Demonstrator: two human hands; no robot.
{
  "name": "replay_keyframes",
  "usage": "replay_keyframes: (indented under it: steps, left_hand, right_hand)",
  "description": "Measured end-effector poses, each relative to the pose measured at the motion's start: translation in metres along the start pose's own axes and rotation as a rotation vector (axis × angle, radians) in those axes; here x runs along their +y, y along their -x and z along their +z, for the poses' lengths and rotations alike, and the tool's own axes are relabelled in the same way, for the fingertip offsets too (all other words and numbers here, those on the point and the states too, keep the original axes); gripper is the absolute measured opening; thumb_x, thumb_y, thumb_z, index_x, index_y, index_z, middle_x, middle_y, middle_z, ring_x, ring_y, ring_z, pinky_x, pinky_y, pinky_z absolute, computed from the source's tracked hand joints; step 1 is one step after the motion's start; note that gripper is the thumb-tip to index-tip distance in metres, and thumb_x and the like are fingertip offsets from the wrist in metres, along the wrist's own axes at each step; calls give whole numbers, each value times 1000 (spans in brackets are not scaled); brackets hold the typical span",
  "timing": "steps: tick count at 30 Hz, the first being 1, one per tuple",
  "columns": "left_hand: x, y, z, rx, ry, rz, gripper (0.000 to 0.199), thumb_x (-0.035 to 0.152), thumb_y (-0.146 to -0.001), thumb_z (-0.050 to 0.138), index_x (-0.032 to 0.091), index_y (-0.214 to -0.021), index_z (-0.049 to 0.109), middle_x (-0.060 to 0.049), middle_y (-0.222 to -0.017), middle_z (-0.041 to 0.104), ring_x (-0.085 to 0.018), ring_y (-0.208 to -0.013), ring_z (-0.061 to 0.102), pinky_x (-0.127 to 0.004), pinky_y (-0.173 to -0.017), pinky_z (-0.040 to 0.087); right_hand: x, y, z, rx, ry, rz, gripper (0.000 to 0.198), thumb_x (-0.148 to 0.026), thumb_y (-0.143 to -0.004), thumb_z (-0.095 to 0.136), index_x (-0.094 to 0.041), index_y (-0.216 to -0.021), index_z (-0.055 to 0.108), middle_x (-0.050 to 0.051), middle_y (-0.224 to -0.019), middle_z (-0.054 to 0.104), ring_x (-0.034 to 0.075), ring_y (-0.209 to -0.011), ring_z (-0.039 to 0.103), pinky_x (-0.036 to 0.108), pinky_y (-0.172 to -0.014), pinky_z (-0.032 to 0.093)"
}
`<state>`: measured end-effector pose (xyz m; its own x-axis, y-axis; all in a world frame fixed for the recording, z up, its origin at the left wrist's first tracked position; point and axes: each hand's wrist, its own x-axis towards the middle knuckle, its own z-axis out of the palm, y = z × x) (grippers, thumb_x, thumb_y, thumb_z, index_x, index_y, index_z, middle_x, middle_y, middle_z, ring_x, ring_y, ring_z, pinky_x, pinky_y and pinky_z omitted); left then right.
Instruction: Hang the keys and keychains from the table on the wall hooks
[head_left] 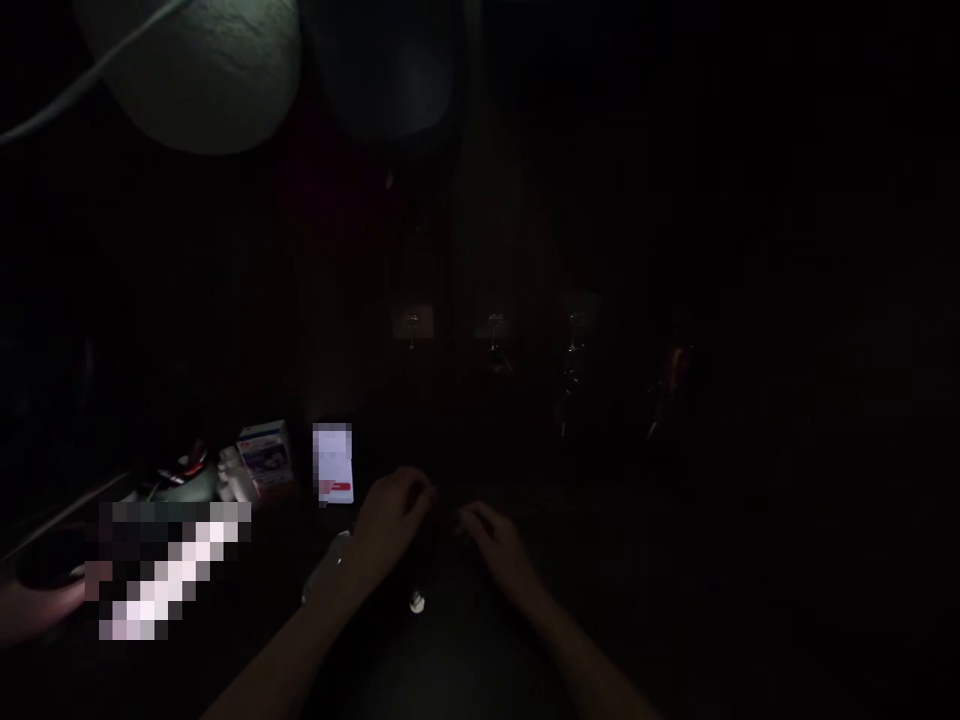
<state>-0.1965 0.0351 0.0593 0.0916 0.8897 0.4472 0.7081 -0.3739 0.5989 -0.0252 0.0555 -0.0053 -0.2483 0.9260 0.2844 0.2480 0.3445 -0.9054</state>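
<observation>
Both hands meet over a dark object (pixel 442 560) at the bench's near edge: the left hand (pixel 394 520) curls around its top, the right hand (pixel 491 535) rests fingers bent beside it (possibly pinching; too dim to tell). Progress cannot be judged. A small box (pixel 264 458) sits toward the left edge.

Both hands (pixel 394 515) (pixel 491 535) close together, curled

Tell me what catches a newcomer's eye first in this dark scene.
Almost everything is black. Low in the middle, the left hand and right hand meet over something too dark to identify. To their left stand a small lit white card and a printed box, and a pale round shape hangs at upper left.
</observation>
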Motion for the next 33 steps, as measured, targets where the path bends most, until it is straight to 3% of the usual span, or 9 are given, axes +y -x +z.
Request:
replay_keyframes:
  steps: [4,9,13,19,26,33]
  left_hand:
    - [14,-17,-14,7,63,18,19,32,-87,43,21,-84,58,-1,-81,65,-17,-77,62,-28,-69,46]
    - [34,-43,-24,55,61,94,16,33,-88,43,22,-88,55,2,-80,64,-15,-73,61,-25,-66,45]
    - [47,-69,-28,125,59,182,15,33,-88,44,22,-88,55,2,-80,63,-14,-74,61,-24,-67,44]
    - [70,-114,-37,189,11,359,11,30,-88,47,22,-89,56,1,-84,64,-14,-76,61,-24,-68,44]
    - [86,-161,-41,169,-145,579,9,24,-88,49,21,-90,57,1,-83,63,-13,-73,59,-24,-65,43]
    - [96,-174,-35,144,-489,687,14,21,-90,45,18,-90,59,-1,-78,64,-15,-74,59,-28,-71,40]
  right_hand:
    - [17,-6,-2,82,142,1,29,-39,-88,39,-20,-83,61,3,-77,66,18,-76,62,28,-71,44]
    - [34,-10,-22,151,665,-41,22,-21,-84,42,-22,-90,63,6,-93,69,24,-91,60,37,-82,39]
    - [40,-12,-45,189,887,56,24,-19,-85,41,-21,-92,64,8,-99,67,25,-93,58,38,-79,38]
    - [44,-15,-59,245,916,221,22,-21,-85,44,-22,-91,64,6,-100,65,22,-97,56,34,-81,36]
    - [47,-17,-56,275,898,223,23,-19,-86,42,-21,-89,64,7,-98,63,22,-98,55,35,-82,36]
    - [55,-21,-55,299,908,215,22,-20,-86,41,-23,-88,63,7,-96,63,23,-96,56,36,-79,36]
